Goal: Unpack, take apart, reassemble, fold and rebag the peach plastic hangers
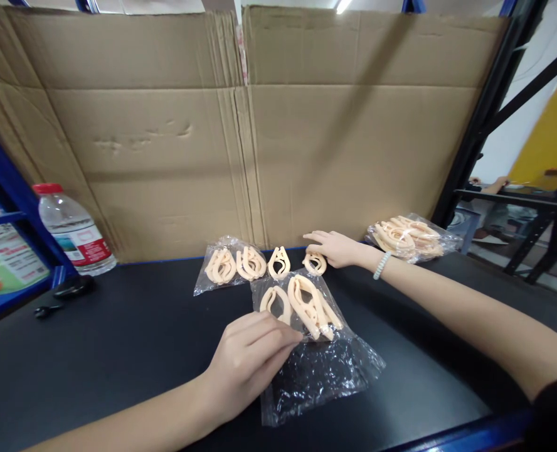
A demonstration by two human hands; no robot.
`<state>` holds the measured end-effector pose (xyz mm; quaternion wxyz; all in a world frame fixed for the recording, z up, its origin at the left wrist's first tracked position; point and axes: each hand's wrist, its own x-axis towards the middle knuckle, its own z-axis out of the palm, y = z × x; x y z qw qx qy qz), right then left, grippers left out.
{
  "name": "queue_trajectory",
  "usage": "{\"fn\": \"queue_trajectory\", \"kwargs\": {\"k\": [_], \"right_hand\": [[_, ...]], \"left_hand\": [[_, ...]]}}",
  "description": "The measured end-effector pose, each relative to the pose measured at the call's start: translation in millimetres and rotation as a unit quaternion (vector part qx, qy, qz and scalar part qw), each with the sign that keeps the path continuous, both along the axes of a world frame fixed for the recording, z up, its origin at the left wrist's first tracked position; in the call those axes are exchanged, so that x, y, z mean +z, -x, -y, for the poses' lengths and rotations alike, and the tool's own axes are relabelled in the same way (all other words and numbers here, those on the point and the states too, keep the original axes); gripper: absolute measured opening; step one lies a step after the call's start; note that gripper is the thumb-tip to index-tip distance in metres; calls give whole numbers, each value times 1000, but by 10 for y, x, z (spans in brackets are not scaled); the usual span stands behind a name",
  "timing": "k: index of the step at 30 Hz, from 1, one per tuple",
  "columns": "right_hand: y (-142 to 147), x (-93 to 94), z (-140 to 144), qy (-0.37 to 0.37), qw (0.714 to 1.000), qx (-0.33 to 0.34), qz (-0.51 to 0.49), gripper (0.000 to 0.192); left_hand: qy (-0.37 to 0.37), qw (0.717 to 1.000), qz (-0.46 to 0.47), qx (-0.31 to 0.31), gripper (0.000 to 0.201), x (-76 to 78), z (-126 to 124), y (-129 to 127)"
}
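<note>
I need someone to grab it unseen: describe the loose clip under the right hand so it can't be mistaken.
On the black table, near the cardboard wall, the right hand reaches forward. Under its fingers lies a peach clip. Unlike most of its neighbours, it sits outside any plastic bag, right of another loose clip.

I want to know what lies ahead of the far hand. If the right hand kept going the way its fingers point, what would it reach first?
The right hand points left along the black table. First in line is probably the loose beige clip, then the small bag of clips; depth is hard to judge.
</note>
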<state>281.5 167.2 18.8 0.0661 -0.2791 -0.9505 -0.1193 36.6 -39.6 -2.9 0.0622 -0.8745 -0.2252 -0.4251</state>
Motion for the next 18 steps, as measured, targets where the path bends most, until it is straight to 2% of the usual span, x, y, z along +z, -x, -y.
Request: {"fn": "queue_trajectory", "kwargs": {"k": [3, 9, 11, 12, 16, 17, 18], "right_hand": [[-237, 29, 133, 38, 999, -14, -10, 29], [-740, 69, 590, 84, 994, -14, -64, 19], [-834, 150, 819, 49, 993, -8, -111, 23], [-862, 205, 956, 5, 988, 1, -154, 24], [-885, 376, 1643, -186, 939, 12, -289, 12], [-878, 367, 1821, -206, 929, 8, -308, 13], [-863, 330, 1987, -191, 930, -10, -312, 16]], "left_hand": [[-2, 1000, 0, 1, 15, 12, -2, -10], [10, 1000, -2, 2, 17, -34, -23, -1], [8, 1000, 4, 1, 18, -40, -27, 0], [6, 1000, 8, 0, 18, -38, -26, -1], [5, 1000, 18, 1, 17, -1, -10, -11], [6, 1000, 20, 2, 17, 9, -6, -13], [8, 1000, 23, 3, 17, 17, -1, -13]]}}
